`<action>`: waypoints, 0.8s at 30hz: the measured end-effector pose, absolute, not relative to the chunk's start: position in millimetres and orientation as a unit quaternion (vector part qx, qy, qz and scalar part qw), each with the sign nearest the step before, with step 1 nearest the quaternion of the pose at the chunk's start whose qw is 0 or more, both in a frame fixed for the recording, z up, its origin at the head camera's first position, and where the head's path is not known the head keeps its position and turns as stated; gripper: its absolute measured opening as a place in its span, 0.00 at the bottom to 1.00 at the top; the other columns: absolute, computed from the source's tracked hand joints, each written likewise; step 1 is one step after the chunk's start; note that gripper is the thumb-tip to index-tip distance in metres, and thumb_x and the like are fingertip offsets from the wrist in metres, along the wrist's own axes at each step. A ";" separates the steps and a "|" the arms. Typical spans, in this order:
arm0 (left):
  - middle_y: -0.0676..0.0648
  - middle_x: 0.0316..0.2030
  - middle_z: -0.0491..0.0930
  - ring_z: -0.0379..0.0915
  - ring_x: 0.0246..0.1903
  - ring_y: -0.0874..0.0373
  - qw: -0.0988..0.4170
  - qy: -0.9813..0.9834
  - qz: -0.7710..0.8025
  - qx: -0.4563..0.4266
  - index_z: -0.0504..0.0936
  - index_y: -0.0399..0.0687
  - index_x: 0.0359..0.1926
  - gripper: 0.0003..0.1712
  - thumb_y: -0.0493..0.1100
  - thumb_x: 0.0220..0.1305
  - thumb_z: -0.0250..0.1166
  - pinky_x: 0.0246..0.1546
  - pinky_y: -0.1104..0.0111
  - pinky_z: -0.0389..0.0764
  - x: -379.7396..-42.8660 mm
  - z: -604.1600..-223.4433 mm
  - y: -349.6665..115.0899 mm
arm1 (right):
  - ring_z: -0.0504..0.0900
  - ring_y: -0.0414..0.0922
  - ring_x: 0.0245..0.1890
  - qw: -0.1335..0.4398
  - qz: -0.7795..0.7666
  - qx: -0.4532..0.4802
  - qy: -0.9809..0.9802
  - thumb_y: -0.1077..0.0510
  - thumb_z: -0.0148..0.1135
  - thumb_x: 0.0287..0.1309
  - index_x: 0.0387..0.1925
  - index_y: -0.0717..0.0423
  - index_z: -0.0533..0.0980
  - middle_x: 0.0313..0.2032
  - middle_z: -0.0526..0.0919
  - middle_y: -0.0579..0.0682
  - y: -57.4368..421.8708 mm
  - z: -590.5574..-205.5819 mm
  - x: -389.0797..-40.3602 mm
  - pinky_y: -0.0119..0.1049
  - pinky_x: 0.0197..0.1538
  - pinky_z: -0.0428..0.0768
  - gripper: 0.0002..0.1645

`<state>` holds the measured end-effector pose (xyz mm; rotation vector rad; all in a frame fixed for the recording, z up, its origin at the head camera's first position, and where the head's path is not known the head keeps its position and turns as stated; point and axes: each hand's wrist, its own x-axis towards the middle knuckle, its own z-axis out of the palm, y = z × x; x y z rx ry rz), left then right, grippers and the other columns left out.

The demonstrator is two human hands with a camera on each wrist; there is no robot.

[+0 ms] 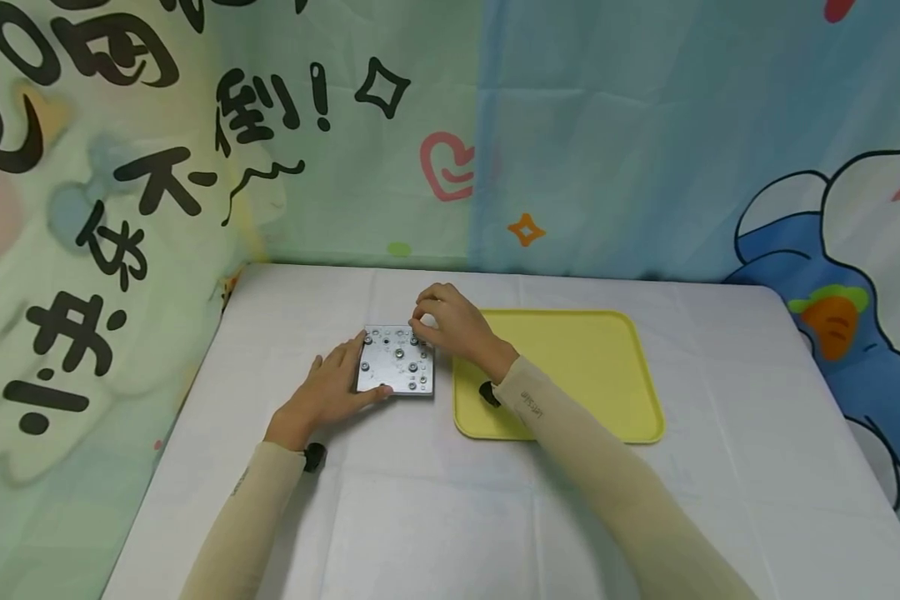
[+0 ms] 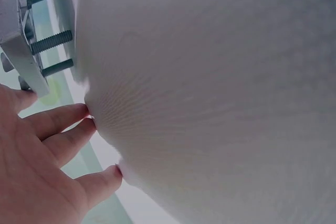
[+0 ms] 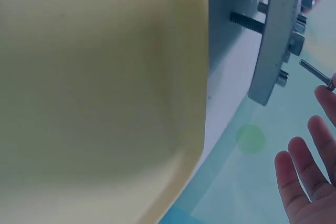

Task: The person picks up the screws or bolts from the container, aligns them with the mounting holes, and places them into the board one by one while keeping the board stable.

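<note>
A square metal plate (image 1: 381, 354) with several bolts through it lies on the cloth in the middle of the head view. My left hand (image 1: 328, 390) rests at its left side, thumb on the front edge and a fingertip by the back left corner. In the left wrist view the other fingertips touch the cloth, and threaded shanks (image 2: 51, 42) stick out under the plate. Over the plate's back right corner, my right hand (image 1: 456, 327) pinches a small screw (image 3: 314, 72). The screw is apart from the plate in the right wrist view; its head is partly hidden by the fingers.
A yellow tray (image 1: 570, 367) lies flat to the right of the plate, under my right forearm. White cloth (image 1: 435, 508) covers the table. A printed curtain (image 1: 607, 142) hangs behind the table's back edge and along its left side.
</note>
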<state>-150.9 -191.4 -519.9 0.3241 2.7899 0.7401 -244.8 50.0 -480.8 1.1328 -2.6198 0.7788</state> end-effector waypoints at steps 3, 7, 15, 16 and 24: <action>0.35 0.75 0.53 0.47 0.74 0.43 0.119 0.954 0.254 0.111 0.38 0.48 0.80 0.67 0.83 0.56 0.53 0.71 0.40 0.43 -150.3 -520.5 -190.9 | 0.76 0.50 0.49 0.083 0.256 0.377 -0.886 0.57 0.65 0.65 0.32 0.56 0.85 0.45 0.81 0.53 45.0 -484.8 -246.0 0.39 0.53 0.77 0.08; 0.35 0.75 0.53 0.47 0.74 0.43 0.121 0.953 0.254 0.109 0.38 0.49 0.81 0.67 0.83 0.56 0.53 0.71 0.40 0.43 -149.6 -520.6 -190.1 | 0.75 0.48 0.50 0.059 0.248 0.368 -0.894 0.56 0.64 0.67 0.34 0.55 0.85 0.46 0.80 0.51 38.8 -487.3 -246.2 0.39 0.54 0.77 0.08; 0.36 0.75 0.53 0.47 0.74 0.44 0.123 0.954 0.251 0.109 0.38 0.50 0.81 0.67 0.83 0.56 0.52 0.71 0.40 0.44 -148.6 -520.8 -189.1 | 0.75 0.48 0.51 0.026 0.251 0.357 -0.899 0.55 0.63 0.68 0.37 0.54 0.85 0.47 0.80 0.51 32.4 -489.4 -244.8 0.39 0.55 0.76 0.09; 0.36 0.75 0.53 0.47 0.74 0.44 0.124 0.954 0.251 0.109 0.38 0.50 0.81 0.67 0.83 0.56 0.52 0.71 0.40 0.44 -148.3 -520.8 -188.9 | 0.75 0.48 0.51 0.024 0.253 0.357 -0.899 0.55 0.63 0.68 0.37 0.54 0.85 0.47 0.80 0.51 32.3 -489.7 -244.6 0.39 0.55 0.76 0.09; 0.35 0.75 0.53 0.47 0.74 0.43 0.124 0.953 0.253 0.108 0.38 0.50 0.81 0.65 0.80 0.58 0.55 0.71 0.40 0.44 -146.5 -518.5 -187.6 | 0.75 0.48 0.50 0.015 0.252 0.353 -0.901 0.54 0.62 0.69 0.37 0.54 0.85 0.46 0.80 0.50 33.0 -491.0 -243.7 0.40 0.56 0.75 0.10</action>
